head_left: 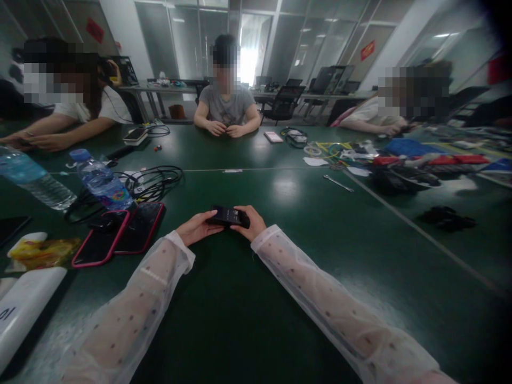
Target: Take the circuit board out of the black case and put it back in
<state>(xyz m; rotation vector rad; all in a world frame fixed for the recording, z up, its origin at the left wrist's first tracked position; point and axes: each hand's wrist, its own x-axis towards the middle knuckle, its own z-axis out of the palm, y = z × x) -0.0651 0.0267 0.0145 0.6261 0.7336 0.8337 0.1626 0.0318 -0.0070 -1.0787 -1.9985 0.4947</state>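
Note:
Between my two hands is a small black device with a lit screen (228,216), held just over the green table; its exact kind is unclear. My left hand (199,226) grips its left end, with the thumb on top and the fingers below. At the right end, the fingers of my right hand (253,223) are closed around it. White text or icons show on the screen, too small to read. Sheer dotted sleeves cover both my forearms.
Left of my hands lie two pink-edged phones (138,229), a water bottle (104,181), coiled black cables (160,178) and a white box (28,309). A wrench (338,183) and a pile of cables and tools (420,160) lie to the right. Three people sit around the table (320,240).

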